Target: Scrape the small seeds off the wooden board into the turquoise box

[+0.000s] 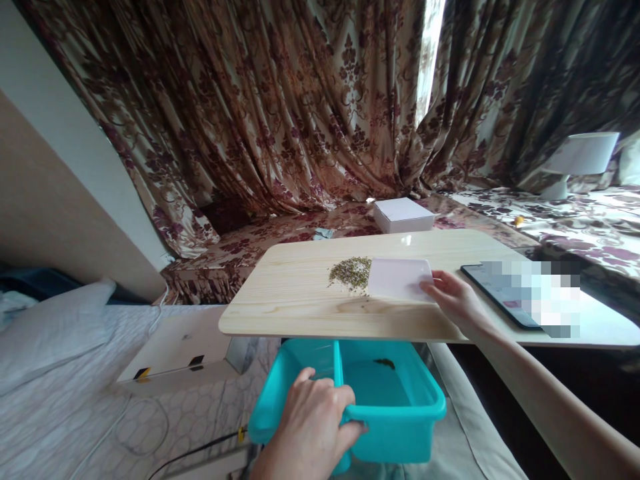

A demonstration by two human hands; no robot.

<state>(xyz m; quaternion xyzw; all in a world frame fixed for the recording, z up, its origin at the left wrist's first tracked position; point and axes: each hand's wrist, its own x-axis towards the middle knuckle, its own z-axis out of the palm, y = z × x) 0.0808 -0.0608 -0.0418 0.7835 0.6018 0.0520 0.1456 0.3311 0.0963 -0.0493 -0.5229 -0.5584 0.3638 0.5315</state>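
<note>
My right hand (457, 300) pinches the right edge of a thin white rectangular plastic piece (399, 277), which lies low over the wooden table (285, 287). Against that piece's left edge is a loose heap of small green and brown grains (351, 272). Below the table's near edge, my left hand (320, 410) grips a teal two-compartment bin (400, 437) by its near rim, around the divider. In the bin's right compartment lies a small dark green patch (385, 363). The left compartment is partly hidden behind my hand.
A tablet (500, 293), partly blurred out, lies on the table's right side. Behind the table sits a white box (404, 215). A white case (180, 347) and cables rest on the bed at left. A lamp (583, 157) stands far right, before patterned curtains (300, 100).
</note>
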